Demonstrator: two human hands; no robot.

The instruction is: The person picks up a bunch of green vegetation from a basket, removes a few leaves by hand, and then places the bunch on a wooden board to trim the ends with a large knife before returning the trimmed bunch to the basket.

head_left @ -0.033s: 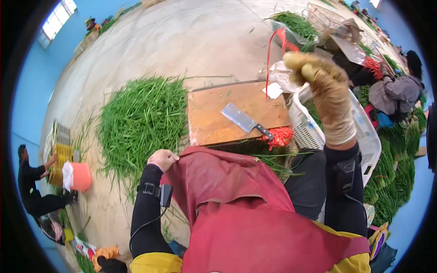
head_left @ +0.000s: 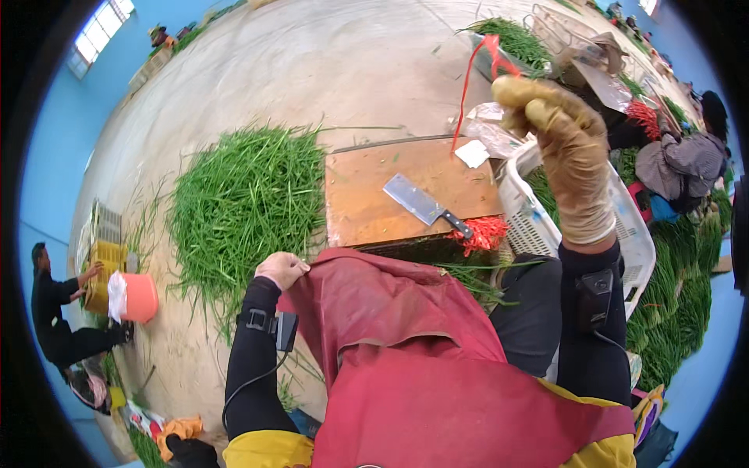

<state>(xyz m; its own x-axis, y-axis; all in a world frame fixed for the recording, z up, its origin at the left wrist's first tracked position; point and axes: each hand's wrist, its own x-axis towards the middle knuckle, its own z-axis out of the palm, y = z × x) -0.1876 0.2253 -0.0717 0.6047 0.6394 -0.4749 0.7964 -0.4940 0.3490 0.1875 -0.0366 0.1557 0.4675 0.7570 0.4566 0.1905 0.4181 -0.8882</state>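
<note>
In the head view, keeps the hands well apart on either side of the wooden board point(head_left: 363, 175). Clamps the edge of the red apron point(head_left: 421, 405) in the left hand point(head_left: 282, 270), just off the board's near left corner. Holds the right hand point(head_left: 562, 129) raised to the right of the board, tan-gloved, with curled fingers, in front of the white crate point(head_left: 524, 218). Shows a red ribbon point(head_left: 493, 48) running from beside those fingers down to the board's far edge; cannot tell about any grip on it. On the board, has a cleaver point(head_left: 413, 200) lying flat, handle toward the near right corner, beside a red bundle of ties point(head_left: 484, 234). At the far right corner, has a white sheet point(head_left: 472, 154). Along the board's left edge, has a heap of green stalks point(head_left: 246, 203) spread over the floor point(head_left: 273, 86).
</note>
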